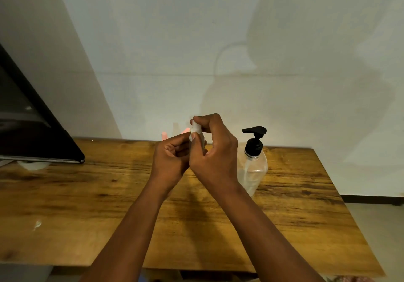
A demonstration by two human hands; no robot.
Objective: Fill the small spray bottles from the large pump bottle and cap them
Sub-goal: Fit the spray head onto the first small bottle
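Standing upright between both hands, a small spray bottle (196, 131) has its long axis near vertical, white top end up, held above the middle of the wooden table (87, 198) toward its far edge. The right hand (215, 150) pinches the white top with curled thumb and forefinger; the left hand (171, 157) curls its fingers round the lower body, most of which is hidden.

Just right of the right hand, the large pump bottle (253, 168) stands on the table, clear plastic, squarish shoulders, glossy black pump with its spout pointing left. Faint pale shapes stand behind the hands at the far edge, too blurred to tell.

A dark slanted panel (32, 128) overhangs the far left corner. Bare grained wood lies toward the near and left edges.
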